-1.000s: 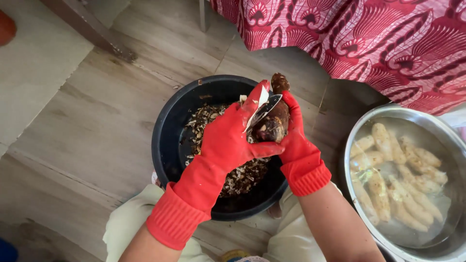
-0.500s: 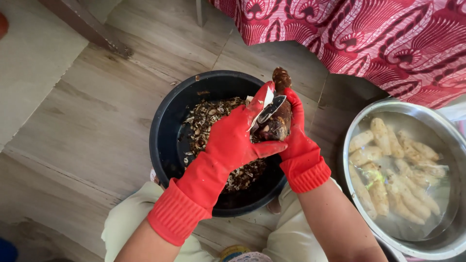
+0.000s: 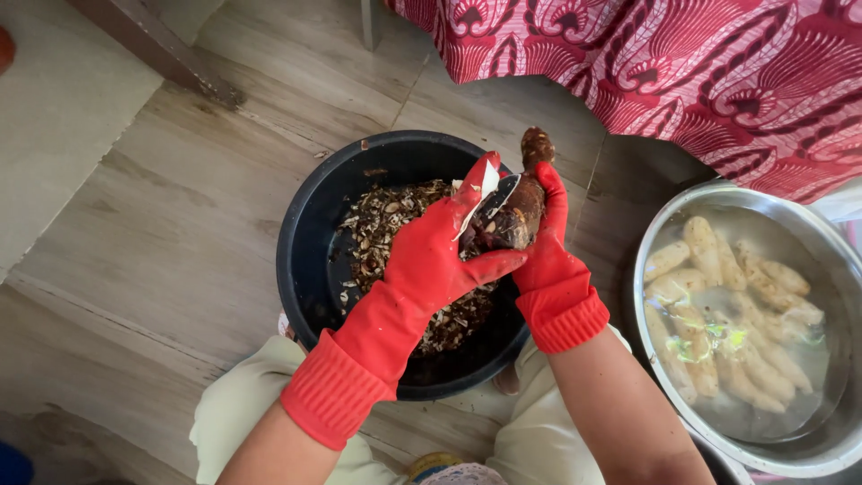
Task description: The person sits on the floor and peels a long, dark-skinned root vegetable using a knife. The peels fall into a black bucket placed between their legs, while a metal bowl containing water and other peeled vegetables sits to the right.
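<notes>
Both my hands wear red rubber gloves and work over a black basin [image 3: 310, 233]. My right hand [image 3: 549, 256] grips a brown unpeeled root [image 3: 521, 211], held upright with its tip [image 3: 537, 144] above my fingers. My left hand [image 3: 440, 256] holds a small knife [image 3: 489, 193], whose pale blade lies against the root's left side. The left thumb reaches under the root. The knife's handle is hidden in the glove. Brown peelings [image 3: 386, 220] lie in a heap in the basin beneath my hands.
A steel bowl [image 3: 660, 216] at the right holds water and several peeled pale roots [image 3: 718, 305]. Red patterned cloth [image 3: 682, 63] hangs at the upper right. My knees in light trousers [image 3: 224, 422] flank the basin on a wooden floor [image 3: 162, 224].
Both hands stay together over the basin. The knife blade has shifted slightly along the root, and the view has drifted a little.
</notes>
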